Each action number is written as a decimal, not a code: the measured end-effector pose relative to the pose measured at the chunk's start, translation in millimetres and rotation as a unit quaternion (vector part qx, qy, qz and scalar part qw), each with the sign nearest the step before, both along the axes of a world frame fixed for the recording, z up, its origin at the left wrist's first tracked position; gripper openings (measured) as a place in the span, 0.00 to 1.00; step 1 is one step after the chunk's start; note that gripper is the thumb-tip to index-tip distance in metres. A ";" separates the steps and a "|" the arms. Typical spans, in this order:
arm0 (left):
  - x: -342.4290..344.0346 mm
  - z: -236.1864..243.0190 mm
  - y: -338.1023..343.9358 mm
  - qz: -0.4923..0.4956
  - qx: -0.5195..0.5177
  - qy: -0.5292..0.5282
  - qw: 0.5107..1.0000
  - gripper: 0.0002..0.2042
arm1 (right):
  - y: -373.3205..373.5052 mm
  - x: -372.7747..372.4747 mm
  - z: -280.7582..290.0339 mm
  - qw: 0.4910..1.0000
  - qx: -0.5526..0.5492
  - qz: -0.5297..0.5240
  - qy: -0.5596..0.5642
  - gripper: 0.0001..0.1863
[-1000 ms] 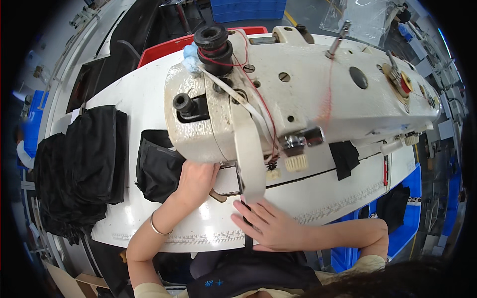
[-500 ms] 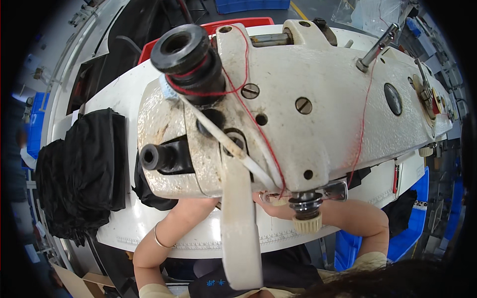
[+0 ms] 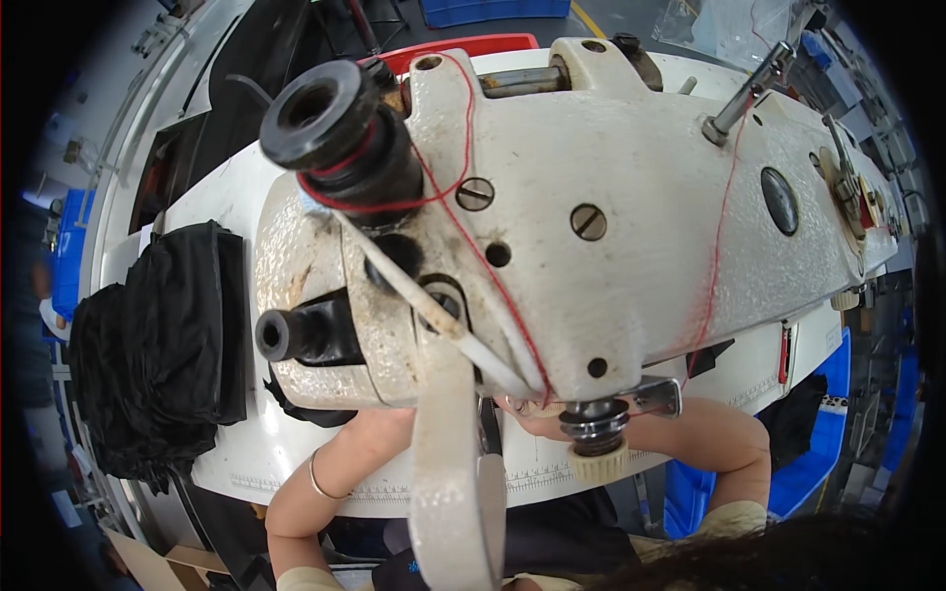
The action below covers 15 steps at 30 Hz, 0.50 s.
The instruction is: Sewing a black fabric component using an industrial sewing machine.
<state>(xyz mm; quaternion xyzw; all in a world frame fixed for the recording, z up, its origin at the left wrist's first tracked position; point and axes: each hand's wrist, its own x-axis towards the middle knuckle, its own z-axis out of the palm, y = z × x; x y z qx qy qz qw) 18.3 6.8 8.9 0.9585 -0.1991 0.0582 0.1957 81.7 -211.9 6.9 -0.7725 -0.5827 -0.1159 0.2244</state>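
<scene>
L hand point(image 3: 396, 426) & R hand point(image 3: 533, 422) mostly hidden, can't tell if fingers grip; narrow black strip point(image 3: 490, 427) between them, below glossy off-white metal sewing-machine head point(image 3: 641, 276). Step: prob. positioning work; next calls for steady guiding. Red plastic bin point(image 3: 483, 43) beyond.

A white tabletop point(image 3: 258, 435) curves through the middle, a ruler scale point(image 3: 542, 477) marked along its edge toward six o'clock. At twelve o'clock stand a red tray point(image 3: 493, 42) and a blue bin point(image 3: 493, 12); toward one, grey floor point(image 3: 636, 28) carries a yellow line point(image 3: 588, 20). Blue crates sit at nine point(image 3: 71, 241) and four point(image 3: 836, 433), a cardboard box point(image 3: 138, 555) toward eight. The outer rim falls dark.
</scene>
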 end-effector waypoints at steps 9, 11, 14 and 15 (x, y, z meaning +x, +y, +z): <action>-9.7 15.7 4.5 0.001 -0.057 0.051 0.997 0.21 | 0.6 -1.2 -12.8 0.998 -0.007 0.056 0.034 0.06; -11.0 15.5 5.9 0.000 -0.062 0.056 0.997 0.21 | 0.8 -2.1 -13.6 0.996 -0.030 0.058 0.054 0.06; -13.4 16.5 8.1 0.003 -0.072 0.067 0.995 0.21 | 0.8 -2.9 -13.4 0.994 -0.052 0.061 0.074 0.05; -14.3 16.9 8.1 0.003 -0.073 0.069 0.995 0.21 | 0.7 -3.2 -13.2 0.994 -0.051 0.062 0.075 0.05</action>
